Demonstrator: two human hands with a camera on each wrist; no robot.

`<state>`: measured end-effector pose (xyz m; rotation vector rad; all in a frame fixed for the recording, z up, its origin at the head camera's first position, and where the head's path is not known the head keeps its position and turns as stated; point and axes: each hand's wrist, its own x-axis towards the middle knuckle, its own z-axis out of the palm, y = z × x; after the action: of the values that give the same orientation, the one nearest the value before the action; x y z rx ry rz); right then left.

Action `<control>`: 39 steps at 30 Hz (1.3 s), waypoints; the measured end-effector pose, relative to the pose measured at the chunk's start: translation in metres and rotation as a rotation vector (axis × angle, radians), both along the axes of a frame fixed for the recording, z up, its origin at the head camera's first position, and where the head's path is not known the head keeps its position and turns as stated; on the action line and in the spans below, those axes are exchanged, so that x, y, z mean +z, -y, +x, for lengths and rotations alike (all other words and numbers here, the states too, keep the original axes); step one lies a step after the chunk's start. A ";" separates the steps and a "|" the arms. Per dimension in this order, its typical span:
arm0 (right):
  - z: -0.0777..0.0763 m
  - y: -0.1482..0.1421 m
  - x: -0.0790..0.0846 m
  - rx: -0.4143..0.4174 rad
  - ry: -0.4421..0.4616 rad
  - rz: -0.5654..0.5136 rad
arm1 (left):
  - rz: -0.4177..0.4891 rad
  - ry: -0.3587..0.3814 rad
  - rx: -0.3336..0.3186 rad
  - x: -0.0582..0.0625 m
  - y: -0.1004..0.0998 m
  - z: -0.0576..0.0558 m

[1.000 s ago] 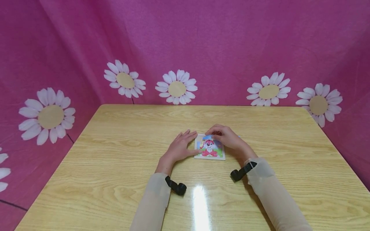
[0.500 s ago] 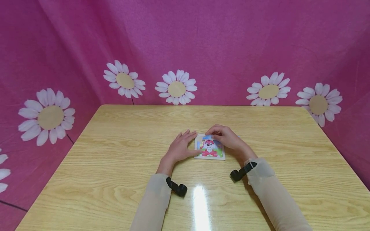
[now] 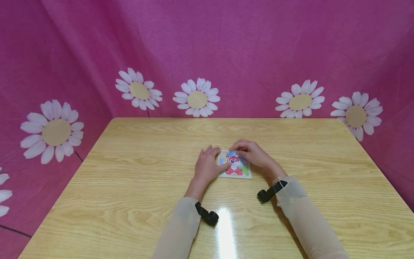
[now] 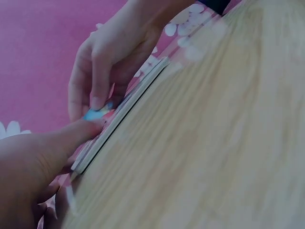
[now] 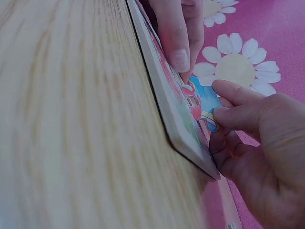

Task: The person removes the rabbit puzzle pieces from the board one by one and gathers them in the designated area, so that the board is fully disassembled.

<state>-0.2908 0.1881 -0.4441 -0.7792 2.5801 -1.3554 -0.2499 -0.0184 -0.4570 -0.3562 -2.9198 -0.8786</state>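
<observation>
A small square puzzle board (image 3: 234,176) with a red cartoon animal and a pale border lies on the table. My right hand (image 3: 253,153) pinches a blue puzzle piece (image 5: 209,98) between thumb and fingers, tilted up over the board's far part. My left hand (image 3: 207,163) is at the board's left side, fingers stretched toward its far left corner. Its thumb (image 4: 86,128) reaches across the picture, the tip close to the piece. Part of the board's right side is hidden under the right hand.
The board sits on a wood-grain table (image 3: 145,162). Behind it hangs a pink cloth (image 3: 245,54) printed with white daisies. A black wrist strap (image 3: 207,214) is on the left sleeve, another strap (image 3: 271,192) on the right.
My left hand and forearm have shifted right, and the left thumb has slid from the board's lower left up onto the animal's face. The right hand keeps its pinch in the same place.
</observation>
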 end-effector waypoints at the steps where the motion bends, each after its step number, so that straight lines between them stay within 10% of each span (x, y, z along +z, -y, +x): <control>1: 0.000 0.000 0.000 -0.002 0.004 0.000 | -0.002 -0.006 0.010 0.000 -0.001 0.001; 17: 0.001 0.003 0.006 0.014 -0.093 0.042 | -0.014 -0.010 0.050 0.003 -0.007 0.003; 39: 0.005 -0.033 0.003 -0.087 0.031 -0.037 | 0.001 0.012 0.069 0.004 -0.009 0.005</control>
<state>-0.2857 0.2215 -0.4410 -0.6529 2.6009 -1.4307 -0.2453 -0.0097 -0.4530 -0.2497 -2.9234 -0.8755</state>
